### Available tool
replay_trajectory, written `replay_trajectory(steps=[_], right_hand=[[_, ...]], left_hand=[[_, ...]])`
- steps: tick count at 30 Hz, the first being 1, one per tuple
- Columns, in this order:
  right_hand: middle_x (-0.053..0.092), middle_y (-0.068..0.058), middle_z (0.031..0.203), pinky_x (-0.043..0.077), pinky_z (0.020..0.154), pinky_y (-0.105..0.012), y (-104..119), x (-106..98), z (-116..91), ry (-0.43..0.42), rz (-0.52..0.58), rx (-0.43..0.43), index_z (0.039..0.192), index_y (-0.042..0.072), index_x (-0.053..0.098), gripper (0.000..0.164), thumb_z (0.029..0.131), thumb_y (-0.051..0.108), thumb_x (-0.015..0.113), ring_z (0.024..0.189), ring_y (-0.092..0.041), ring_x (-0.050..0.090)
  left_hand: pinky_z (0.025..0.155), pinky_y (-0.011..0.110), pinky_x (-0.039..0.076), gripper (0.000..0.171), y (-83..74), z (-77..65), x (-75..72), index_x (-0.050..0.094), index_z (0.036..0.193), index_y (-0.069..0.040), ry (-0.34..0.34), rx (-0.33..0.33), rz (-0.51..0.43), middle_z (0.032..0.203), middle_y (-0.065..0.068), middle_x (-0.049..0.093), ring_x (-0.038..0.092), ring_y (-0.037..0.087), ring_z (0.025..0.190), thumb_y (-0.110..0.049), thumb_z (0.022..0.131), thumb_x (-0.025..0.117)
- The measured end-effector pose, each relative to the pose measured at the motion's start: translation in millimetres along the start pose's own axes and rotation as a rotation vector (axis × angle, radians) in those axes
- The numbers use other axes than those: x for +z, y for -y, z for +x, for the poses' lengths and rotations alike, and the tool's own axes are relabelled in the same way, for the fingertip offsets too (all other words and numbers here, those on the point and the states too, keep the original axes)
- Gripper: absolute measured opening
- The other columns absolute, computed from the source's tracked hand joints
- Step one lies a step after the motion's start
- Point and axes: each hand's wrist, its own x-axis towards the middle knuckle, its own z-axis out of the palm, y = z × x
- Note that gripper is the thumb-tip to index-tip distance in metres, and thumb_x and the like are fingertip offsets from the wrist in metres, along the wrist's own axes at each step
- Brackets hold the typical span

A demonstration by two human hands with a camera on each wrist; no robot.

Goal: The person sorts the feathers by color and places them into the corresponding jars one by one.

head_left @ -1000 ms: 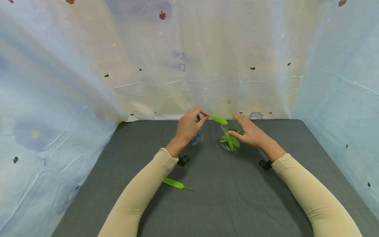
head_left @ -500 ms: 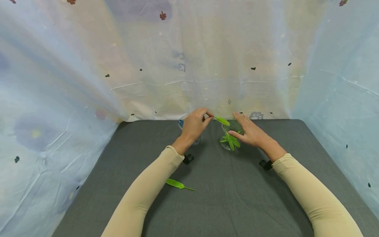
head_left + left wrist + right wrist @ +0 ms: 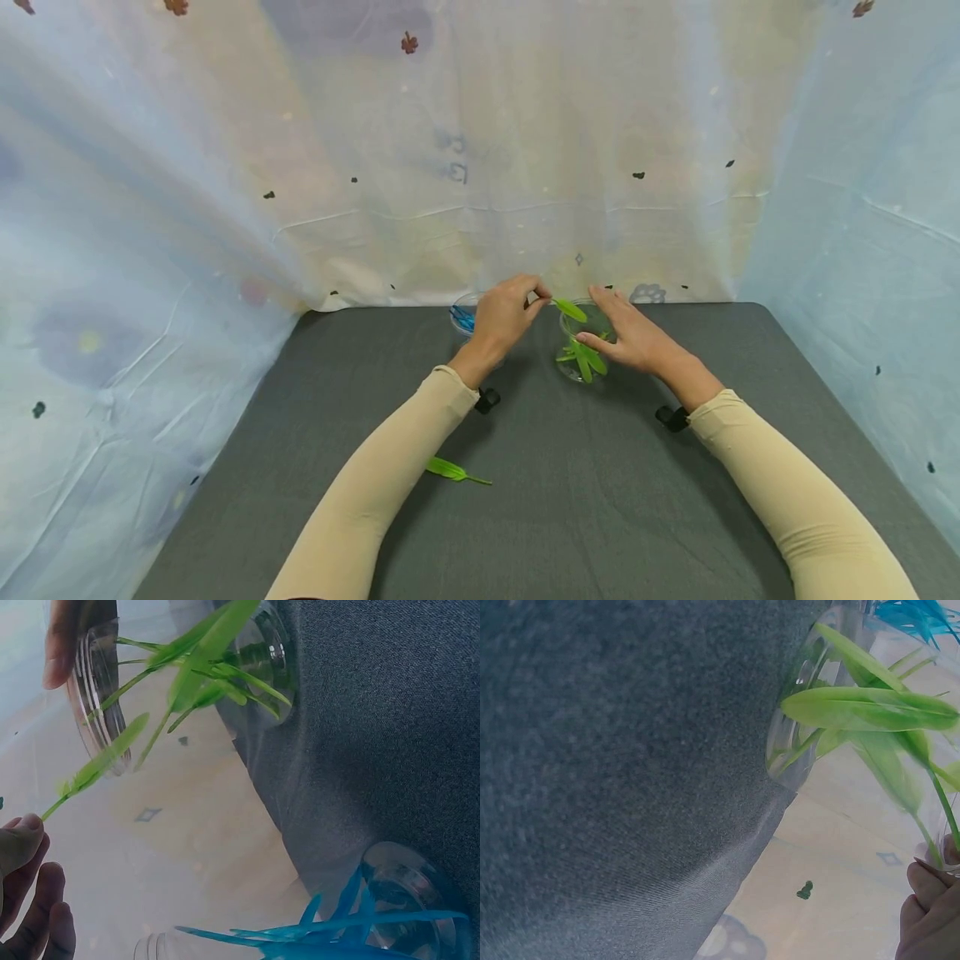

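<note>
My left hand (image 3: 506,317) pinches a green feather (image 3: 572,310) by its quill, between thumb and fingertips. The vane of that feather (image 3: 105,757) points toward the mouth of a clear jar (image 3: 96,652) and overlaps its rim in the left wrist view. Several green feathers (image 3: 583,360) stand inside this jar. My right hand (image 3: 637,337) holds the jar at its upper right, thumb in front and fingers behind. In the right wrist view, fingertips (image 3: 928,889) show by the rim.
A second clear jar with blue feathers (image 3: 463,318) stands left of the first, partly behind my left hand. Another green feather (image 3: 453,471) lies on the grey cloth (image 3: 540,517), partly under my left forearm. A printed curtain (image 3: 525,167) hangs behind the table.
My left hand has moved right with the feather, bringing it over the rim of the jar. More of the blue feathers' jar now shows. My right hand stays in place.
</note>
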Motion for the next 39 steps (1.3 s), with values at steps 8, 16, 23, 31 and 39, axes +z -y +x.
replay_trajectory(steps=[8,16,23,31,39], right_hand=[[0.009,-0.02,0.179,0.007,0.129,-0.071,1.5,2.7,0.5,-0.005,0.012,-0.006,0.174,0.01,0.01,0.1,0.105,0.063,0.059,0.164,-0.049,0.0],[0.011,-0.02,0.179,0.01,0.127,-0.073,-0.5,1.7,-0.3,-0.008,0.008,-0.012,0.175,0.014,0.007,0.101,0.105,0.065,0.059,0.163,-0.051,0.001],[0.01,-0.02,0.179,0.011,0.126,-0.075,-1.5,0.5,0.0,0.0,0.007,-0.011,0.175,0.016,0.006,0.099,0.106,0.065,0.058,0.163,-0.052,0.001],[0.011,-0.019,0.179,0.013,0.126,-0.075,-1.8,0.2,-1.2,-0.012,0.002,-0.009,0.175,0.017,0.007,0.099,0.105,0.065,0.058,0.163,-0.052,0.001],[0.008,-0.018,0.18,0.011,0.127,-0.074,-2.2,1.2,0.3,-0.006,0.003,-0.005,0.175,0.017,0.005,0.1,0.105,0.065,0.058,0.163,-0.051,0.001]], left_hand=[[0.065,0.029,0.058,0.005,-0.2,-0.1,6.5,0.078,0.105,-0.02,0.004,0.022,0.019,0.106,-0.003,0.078,0.07,0.013,0.077,-0.022,0.1,0.08],[0.072,0.028,0.061,0.006,-6.1,3.0,13.5,0.079,0.104,-0.02,0.0,0.063,0.071,0.106,-0.004,0.078,0.073,0.012,0.083,-0.023,0.1,0.08],[0.072,0.027,0.06,0.007,-12.1,5.5,19.2,0.081,0.107,-0.022,0.043,0.065,0.076,0.106,-0.006,0.079,0.073,0.01,0.084,-0.026,0.101,0.079],[0.073,0.027,0.059,0.007,-11.3,2.1,19.8,0.08,0.107,-0.026,0.083,0.029,0.042,0.107,-0.008,0.077,0.071,0.009,0.085,-0.028,0.1,0.079],[0.068,0.027,0.058,0.007,-9.3,-1.8,23.8,0.079,0.107,-0.025,0.097,0.02,0.025,0.105,-0.006,0.077,0.07,0.01,0.082,-0.027,0.1,0.079]])
